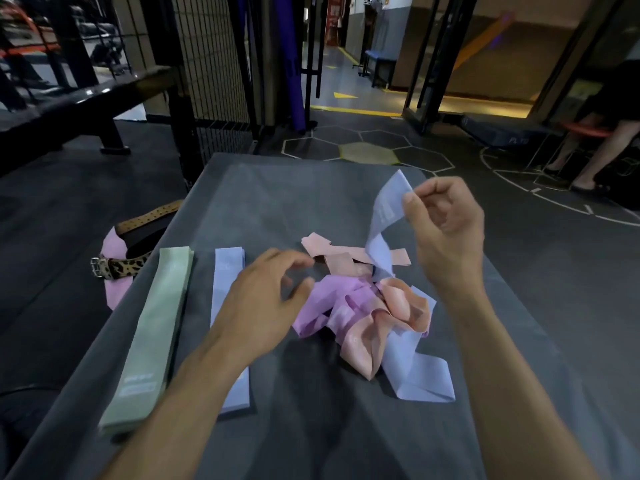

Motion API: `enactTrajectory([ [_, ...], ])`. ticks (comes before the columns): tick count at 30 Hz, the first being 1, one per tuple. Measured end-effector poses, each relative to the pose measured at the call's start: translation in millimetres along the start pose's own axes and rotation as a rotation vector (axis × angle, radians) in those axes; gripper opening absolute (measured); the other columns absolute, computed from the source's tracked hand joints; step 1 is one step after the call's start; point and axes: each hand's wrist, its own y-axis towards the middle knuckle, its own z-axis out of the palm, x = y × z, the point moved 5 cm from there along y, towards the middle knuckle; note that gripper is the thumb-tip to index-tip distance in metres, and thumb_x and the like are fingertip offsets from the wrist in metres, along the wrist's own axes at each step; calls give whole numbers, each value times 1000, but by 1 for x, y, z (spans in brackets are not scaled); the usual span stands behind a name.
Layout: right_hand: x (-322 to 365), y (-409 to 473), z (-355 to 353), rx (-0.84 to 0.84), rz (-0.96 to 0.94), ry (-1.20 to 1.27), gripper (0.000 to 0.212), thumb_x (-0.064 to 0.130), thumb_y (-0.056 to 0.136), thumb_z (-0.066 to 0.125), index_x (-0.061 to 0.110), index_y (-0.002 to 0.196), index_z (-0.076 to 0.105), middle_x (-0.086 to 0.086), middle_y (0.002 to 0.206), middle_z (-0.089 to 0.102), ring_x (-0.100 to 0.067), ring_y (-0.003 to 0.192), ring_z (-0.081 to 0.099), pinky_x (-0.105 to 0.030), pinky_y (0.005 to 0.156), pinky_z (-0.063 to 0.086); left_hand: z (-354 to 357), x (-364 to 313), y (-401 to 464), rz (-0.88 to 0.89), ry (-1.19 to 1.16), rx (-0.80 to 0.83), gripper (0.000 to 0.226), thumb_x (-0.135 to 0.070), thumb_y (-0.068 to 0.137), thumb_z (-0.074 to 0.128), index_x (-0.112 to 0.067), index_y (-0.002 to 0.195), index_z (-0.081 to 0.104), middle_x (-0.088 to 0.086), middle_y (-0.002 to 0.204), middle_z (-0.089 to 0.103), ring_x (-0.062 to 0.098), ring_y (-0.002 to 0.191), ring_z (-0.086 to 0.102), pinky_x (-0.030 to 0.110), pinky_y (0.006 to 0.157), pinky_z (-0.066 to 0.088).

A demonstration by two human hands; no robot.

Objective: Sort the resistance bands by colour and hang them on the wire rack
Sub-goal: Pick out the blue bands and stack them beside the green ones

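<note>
Pinching one end of a blue band [386,211], my right hand [450,230] lifts it above the tangled pile [363,306] of pink, peach and blue bands in the middle of the grey bench [277,202]; the band's lower end trails down into that pile. My left hand [263,299] hovers just left of the pile, fingers loosely spread, holding nothing. Further left of the pile lie a flat blue stack [227,271] and then a green stack [156,327], side by side.
</note>
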Motion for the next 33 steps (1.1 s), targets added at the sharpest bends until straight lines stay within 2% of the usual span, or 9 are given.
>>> enactTrajectory([
  [3,31,-5,5,12,-79,124,11,12,97,64,21,94,57,-12,89,64,-17,79,63,-38,72,57,-13,-16,2,10,-301,-155,21,-23,96,65,-32,115,65,-19,112,65,1,99,64,12,80,47],
  [6,52,-7,11,5,-120,167,11,13,97,62,23,98,58,-5,92,62,-14,83,61,-44,67,56,-18,-24,3,35,-456,-163,29,-33,96,65,-33,125,59,-21,127,62,-1,116,59,11,89,45],
  [10,58,-14,23,19,-55,229,7,15,97,64,19,101,60,-3,88,63,-15,81,61,-52,64,56,-7,-28,0,6,-579,88,46,-46,92,66,-30,134,55,-18,132,62,3,124,58,28,103,46],
  [14,52,-16,27,-39,30,305,5,17,96,65,20,98,62,-2,83,64,-16,77,61,-51,65,55,8,-30,-14,-170,-661,415,18,-29,95,66,-21,111,69,-4,105,77,13,97,73,32,86,58],
  [18,31,-10,14,-215,129,323,4,21,93,67,22,95,64,-3,87,67,-17,82,63,-47,71,55,18,-17,-26,-202,-606,632,13,-21,98,66,-18,109,69,0,108,76,18,103,72,36,93,57],
  [21,5,-10,0,-337,210,283,5,27,87,68,31,89,65,-2,90,68,-17,84,64,-53,79,56,14,-6,-30,-211,-495,698,17,-25,96,68,-18,111,67,5,110,75,29,107,69,51,100,52],
  [25,-34,-19,-21,-484,443,320,10,18,87,63,27,89,63,5,84,63,-12,73,59,-31,58,49,6,13,-37,-248,-380,780,21,-20,96,67,-11,114,64,10,104,74,34,95,71,53,94,55],
  [28,-56,-22,-32,-492,563,280,14,14,87,59,28,86,60,4,91,62,-16,81,56,-26,54,48,-8,23,-34,-317,-394,637,12,-10,97,65,-7,108,61,17,88,72,23,75,69,41,78,59],
  [33,-62,-29,-27,-375,656,256,15,4,89,53,18,91,57,-3,90,58,-20,78,58,-32,58,57,-47,37,-14,-319,-408,21,8,-10,94,68,-15,97,63,-2,66,70,10,57,60,29,61,49],
])
